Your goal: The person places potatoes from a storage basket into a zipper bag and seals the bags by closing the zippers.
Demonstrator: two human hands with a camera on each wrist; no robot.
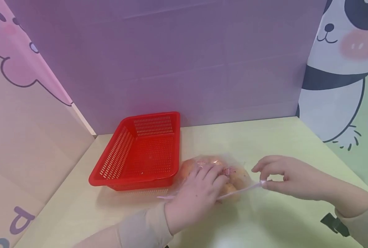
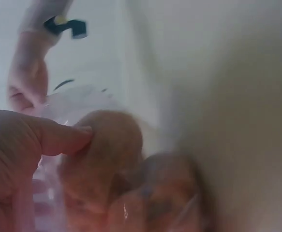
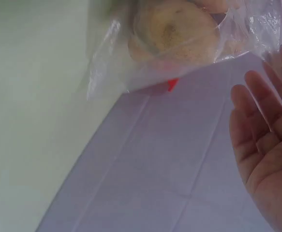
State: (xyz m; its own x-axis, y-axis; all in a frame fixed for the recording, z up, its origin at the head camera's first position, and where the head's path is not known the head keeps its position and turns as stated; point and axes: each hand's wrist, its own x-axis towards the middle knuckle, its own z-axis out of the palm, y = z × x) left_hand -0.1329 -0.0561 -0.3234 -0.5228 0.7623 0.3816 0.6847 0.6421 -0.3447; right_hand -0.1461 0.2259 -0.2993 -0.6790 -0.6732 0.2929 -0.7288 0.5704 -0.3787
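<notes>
Little can be read here. On the left side panel [image 1: 22, 193], at its lower edge, stand parts of large purple letters [image 1: 21, 220]; the uppermost looks like a "P" or "d" tilted on its side, and the one below it is cut off by the frame, so no word can be made out. The clear plastic bag [image 1: 216, 174] carries a small pink printed mark [image 1: 228, 171], too small and blurred to read. The red basket [image 1: 140, 151] shows no label.
</notes>
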